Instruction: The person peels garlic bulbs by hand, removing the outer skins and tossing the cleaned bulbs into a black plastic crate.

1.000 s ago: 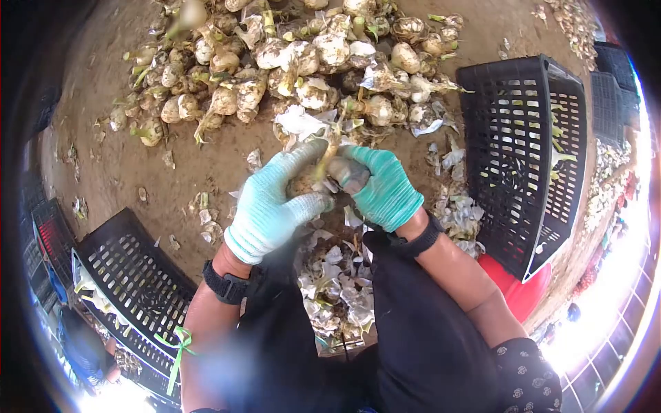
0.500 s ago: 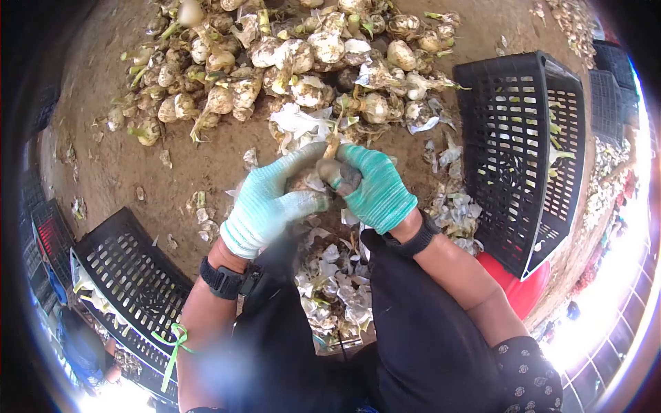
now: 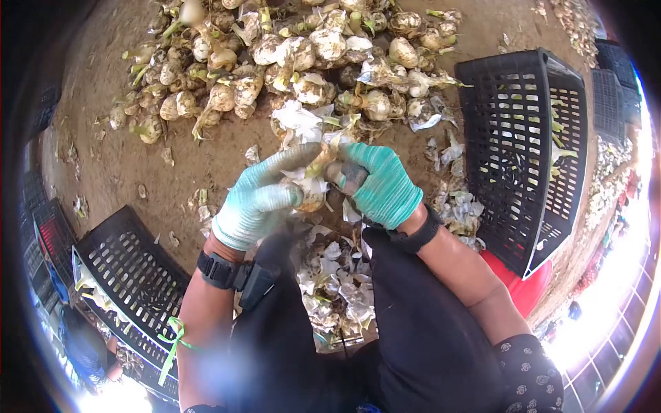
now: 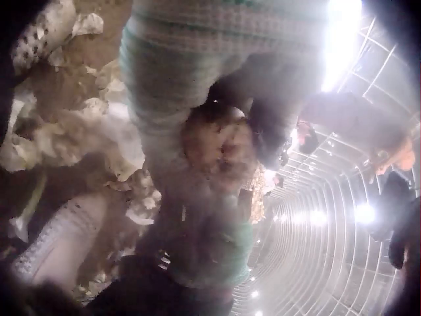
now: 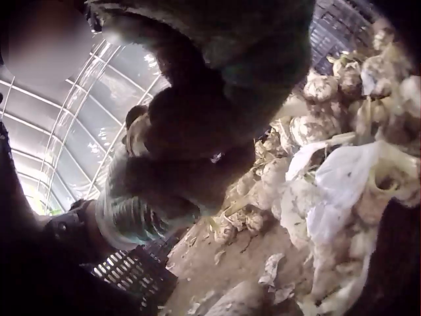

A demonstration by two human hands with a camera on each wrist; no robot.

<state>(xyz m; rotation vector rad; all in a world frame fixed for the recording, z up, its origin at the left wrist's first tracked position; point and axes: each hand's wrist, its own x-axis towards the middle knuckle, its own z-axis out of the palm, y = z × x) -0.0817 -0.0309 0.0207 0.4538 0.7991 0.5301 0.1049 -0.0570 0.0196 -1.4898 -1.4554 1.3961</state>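
Observation:
A garlic bulb (image 3: pixel 313 200) with loose, torn white skin is between the two gloved hands, its stem (image 3: pixel 321 162) pointing up and away. My left hand (image 3: pixel 256 201), in a pale green knit glove, holds the bulb from the left, thumb at its side and fingers behind the stem. With curled fingers and a dirt-darkened thumb, my right hand (image 3: pixel 380 184) pinches at the stem and skin from the right. The left wrist view shows the garlic's dirty underside (image 4: pixel 222 146) between the gloves, hazily. In the right wrist view the glove (image 5: pixel 197 125) is dark and hides the bulb.
A heap of garlic bulbs (image 3: pixel 296 58) lies on the dirt floor ahead. Black plastic crates stand at right (image 3: pixel 506 148) and left (image 3: pixel 138 265). Peeled skins (image 3: pixel 337 282) pile up between the knees, and a red object (image 3: pixel 513 282) sits beside the right crate.
My left hand has shifted left and down and its fingers have spread, so more of the bulb and its peeled skin shows. The right hand stays nearly in place.

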